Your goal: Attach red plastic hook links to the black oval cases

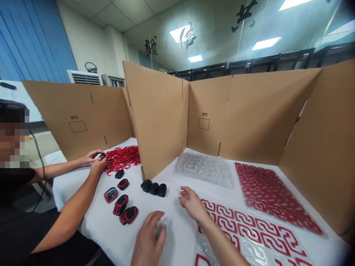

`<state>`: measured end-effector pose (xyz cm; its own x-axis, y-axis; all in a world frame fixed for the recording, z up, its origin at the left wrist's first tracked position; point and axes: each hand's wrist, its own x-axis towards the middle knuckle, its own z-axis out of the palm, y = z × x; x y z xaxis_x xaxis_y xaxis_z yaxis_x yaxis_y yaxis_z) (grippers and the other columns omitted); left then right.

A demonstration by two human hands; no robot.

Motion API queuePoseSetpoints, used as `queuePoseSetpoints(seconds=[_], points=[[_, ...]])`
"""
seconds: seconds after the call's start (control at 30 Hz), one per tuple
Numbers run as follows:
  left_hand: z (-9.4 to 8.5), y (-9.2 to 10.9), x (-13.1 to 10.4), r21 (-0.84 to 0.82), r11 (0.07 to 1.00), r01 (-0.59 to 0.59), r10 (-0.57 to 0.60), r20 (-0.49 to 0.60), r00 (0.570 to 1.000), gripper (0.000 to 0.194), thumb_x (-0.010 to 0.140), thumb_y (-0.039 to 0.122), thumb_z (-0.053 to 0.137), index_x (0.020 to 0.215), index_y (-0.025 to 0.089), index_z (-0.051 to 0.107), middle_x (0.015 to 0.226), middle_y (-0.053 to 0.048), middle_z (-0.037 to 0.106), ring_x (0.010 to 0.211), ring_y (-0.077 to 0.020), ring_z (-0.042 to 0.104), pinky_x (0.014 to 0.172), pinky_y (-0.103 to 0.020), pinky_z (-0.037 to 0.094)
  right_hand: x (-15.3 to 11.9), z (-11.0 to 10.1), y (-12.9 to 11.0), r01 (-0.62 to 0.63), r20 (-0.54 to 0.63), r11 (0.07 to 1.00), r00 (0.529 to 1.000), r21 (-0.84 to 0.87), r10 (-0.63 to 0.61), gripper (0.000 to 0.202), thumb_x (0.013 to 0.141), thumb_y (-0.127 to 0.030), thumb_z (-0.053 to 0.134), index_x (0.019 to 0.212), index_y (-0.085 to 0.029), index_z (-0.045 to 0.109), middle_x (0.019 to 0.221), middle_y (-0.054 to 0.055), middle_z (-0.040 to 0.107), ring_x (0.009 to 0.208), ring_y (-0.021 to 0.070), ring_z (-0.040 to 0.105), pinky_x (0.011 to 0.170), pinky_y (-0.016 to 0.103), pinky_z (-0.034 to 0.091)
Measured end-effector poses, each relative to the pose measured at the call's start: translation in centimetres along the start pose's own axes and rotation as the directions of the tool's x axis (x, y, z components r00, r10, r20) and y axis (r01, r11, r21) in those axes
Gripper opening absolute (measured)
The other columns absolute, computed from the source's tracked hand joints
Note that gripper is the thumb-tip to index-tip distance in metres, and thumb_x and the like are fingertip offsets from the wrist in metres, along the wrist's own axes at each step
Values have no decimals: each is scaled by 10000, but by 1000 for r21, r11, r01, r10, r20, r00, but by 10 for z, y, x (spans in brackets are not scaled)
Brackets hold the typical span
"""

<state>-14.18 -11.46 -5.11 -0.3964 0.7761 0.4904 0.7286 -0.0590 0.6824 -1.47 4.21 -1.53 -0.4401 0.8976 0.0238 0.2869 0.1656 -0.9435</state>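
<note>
My left hand (149,236) hovers low over the white table, thumb and fingers apart, with nothing visible in it. Some red-trimmed black plastic housings (130,215) lie to its left. My right hand (191,201) reaches forward with loosely bent, parted fingers and also holds nothing that I can see. Just left of its fingertips stand black plastic housings (154,188) in a short row. Under my right forearm lies a clear plastic tray (253,251) with red S-shaped strips (245,218) in its hollows.
Farther back are a stack of clear trays (205,168) and a tray full of red pieces (271,192). Cardboard dividers (158,122) wall the table. At left a co-worker's hands (98,160) hold a small dark part beside a red heap (123,157).
</note>
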Motion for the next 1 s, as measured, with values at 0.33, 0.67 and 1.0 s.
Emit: queuePoseSetpoints(seconds=[0.33, 0.67, 1.0], points=[[-74, -51, -8, 272, 906, 324, -222, -348, 911, 467, 865, 321, 389, 1286, 152, 499, 1303, -157, 516, 1189, -297, 544, 1001, -455, 465, -62, 66, -51, 269, 278, 859, 948, -436, -155, 316, 711, -173, 643, 1019, -115, 685, 1042, 151, 690, 984, 278, 638, 869, 338, 459], [-101, -65, 63, 537, 807, 246, -314, 38, 949, 494, 892, 294, 436, 1365, 160, 493, 1241, -126, 653, 1156, -258, 610, 930, -339, 478, -49, 172, -80, 426, 360, 680, 900, -598, -246, 263, 847, -162, 518, 1078, -103, 631, 1072, 174, 665, 1049, 311, 572, 964, 450, 378], [-88, -51, 43, 604, 776, 180, -290, 89, 953, 484, 851, 162, 447, 1316, 207, 572, 1088, -132, 696, 957, -271, 663, 842, -354, 476, -86, 53, -66, 355, 365, 622, 924, -698, -116, 402, 641, -116, 664, 1041, -108, 621, 1000, 164, 689, 942, 308, 615, 789, 342, 423]])
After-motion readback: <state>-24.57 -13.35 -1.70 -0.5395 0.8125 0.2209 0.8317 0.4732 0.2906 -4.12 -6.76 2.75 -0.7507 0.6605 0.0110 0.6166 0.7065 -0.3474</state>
